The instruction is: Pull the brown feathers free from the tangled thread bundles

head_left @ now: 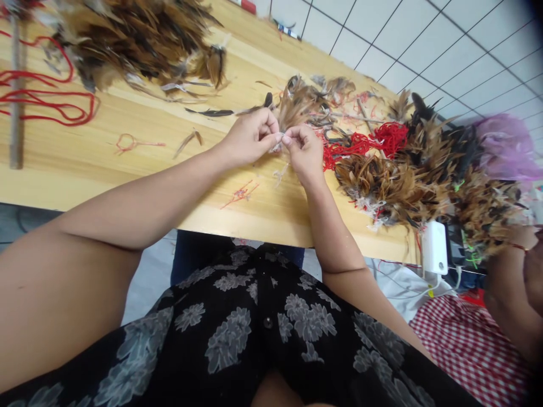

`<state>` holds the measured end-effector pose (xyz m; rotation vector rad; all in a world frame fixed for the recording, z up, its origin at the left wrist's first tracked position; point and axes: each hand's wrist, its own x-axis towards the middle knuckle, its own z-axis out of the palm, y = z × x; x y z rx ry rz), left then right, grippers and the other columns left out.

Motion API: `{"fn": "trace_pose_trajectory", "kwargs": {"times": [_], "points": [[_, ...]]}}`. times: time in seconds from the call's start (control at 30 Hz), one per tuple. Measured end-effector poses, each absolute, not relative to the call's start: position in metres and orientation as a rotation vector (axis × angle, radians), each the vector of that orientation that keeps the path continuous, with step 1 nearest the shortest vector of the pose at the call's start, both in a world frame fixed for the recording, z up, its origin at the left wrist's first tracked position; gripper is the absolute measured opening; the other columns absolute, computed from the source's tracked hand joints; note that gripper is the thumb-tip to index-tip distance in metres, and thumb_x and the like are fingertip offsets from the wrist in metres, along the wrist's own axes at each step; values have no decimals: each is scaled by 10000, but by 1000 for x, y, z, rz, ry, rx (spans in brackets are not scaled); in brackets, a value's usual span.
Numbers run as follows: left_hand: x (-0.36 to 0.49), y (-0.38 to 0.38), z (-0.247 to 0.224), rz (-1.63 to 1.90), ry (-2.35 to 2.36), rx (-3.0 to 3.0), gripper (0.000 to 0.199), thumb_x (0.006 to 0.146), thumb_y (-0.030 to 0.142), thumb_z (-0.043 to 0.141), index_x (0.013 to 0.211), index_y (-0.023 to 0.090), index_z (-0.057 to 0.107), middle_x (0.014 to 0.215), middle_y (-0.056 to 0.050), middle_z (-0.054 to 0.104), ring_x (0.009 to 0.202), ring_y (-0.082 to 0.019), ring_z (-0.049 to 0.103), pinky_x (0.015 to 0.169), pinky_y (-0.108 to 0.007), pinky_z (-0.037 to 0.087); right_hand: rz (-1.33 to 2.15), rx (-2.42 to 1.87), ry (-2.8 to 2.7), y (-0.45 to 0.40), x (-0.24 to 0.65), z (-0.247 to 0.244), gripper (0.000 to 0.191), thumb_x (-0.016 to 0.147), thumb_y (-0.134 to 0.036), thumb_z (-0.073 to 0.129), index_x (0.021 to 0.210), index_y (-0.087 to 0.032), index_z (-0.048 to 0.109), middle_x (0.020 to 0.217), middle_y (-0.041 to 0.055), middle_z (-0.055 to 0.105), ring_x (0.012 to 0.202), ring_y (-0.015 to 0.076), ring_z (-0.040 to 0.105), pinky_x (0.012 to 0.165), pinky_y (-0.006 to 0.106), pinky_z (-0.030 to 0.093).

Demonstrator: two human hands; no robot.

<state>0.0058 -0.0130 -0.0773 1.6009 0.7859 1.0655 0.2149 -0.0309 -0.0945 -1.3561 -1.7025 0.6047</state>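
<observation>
My left hand (251,137) and my right hand (305,154) meet over the wooden table (203,209), thumbs and forefingers pinched together. Something small and pale is between the fingertips. A brown feather bunch (293,107) fans out just beyond them, its lower ends at my left fingertips. Exactly what my right fingers pinch is too small to make out. Whitish thread (280,174) lies or hangs just below the pinch. To the left of the bunch, a long dark feather (210,112) rests on the wood.
Large feather piles lie at back left (139,39) and right (394,181). Red cord (55,107) loops near a stick (16,113); a red cord tangle (388,138) lies right. A white power bank (435,247) with cables sits at the edge. Another person's arm (511,282) shows far right.
</observation>
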Motion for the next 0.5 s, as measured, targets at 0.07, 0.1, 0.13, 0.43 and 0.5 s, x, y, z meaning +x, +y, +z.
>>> {"fn": "trace_pose_trajectory", "kwargs": {"times": [0.07, 0.1, 0.13, 0.43, 0.5], "points": [[7, -16, -73, 1046, 855, 1588, 380, 1041, 228, 991, 956, 281, 625, 786, 19, 759, 723, -214, 716, 679, -364, 455, 607, -1366, -1694, -29, 215, -99, 435, 1212, -659, 768, 1030, -265, 741, 1044, 26, 768, 999, 222, 728, 1099, 506, 735], [7, -17, -72, 1042, 897, 1586, 371, 1045, 168, 960, 947, 278, 619, 773, 21, 756, 705, -205, 701, 666, -364, 439, 601, -1377, -1699, -29, 215, -101, 425, 1226, -648, 747, 1044, -264, 734, 1057, 31, 766, 999, 224, 729, 1108, 522, 738], [8, -17, -71, 1041, 931, 1587, 366, 1050, 125, 931, 942, 278, 617, 764, 22, 752, 696, -197, 685, 660, -365, 429, 587, -1390, -1712, -29, 215, -101, 412, 1239, -634, 725, 1061, -263, 728, 1073, 36, 761, 1011, 228, 734, 1126, 543, 738], [9, -19, -83, 1149, 881, 1609, 430, 1051, 159, 951, 949, 294, 556, 710, 42, 604, 852, -222, 734, 829, -392, 551, 477, -1439, -1663, -57, 195, -81, 396, 1307, -615, 544, 1091, -290, 611, 1235, 109, 681, 1378, 338, 750, 1270, 664, 714], [8, -19, -82, 1120, 816, 1590, 414, 1097, 134, 916, 968, 285, 553, 722, 53, 600, 845, -198, 705, 868, -384, 557, 473, -1457, -1652, -59, 192, -79, 388, 1309, -612, 539, 1099, -292, 602, 1251, 116, 682, 1379, 337, 755, 1247, 638, 721]]}}
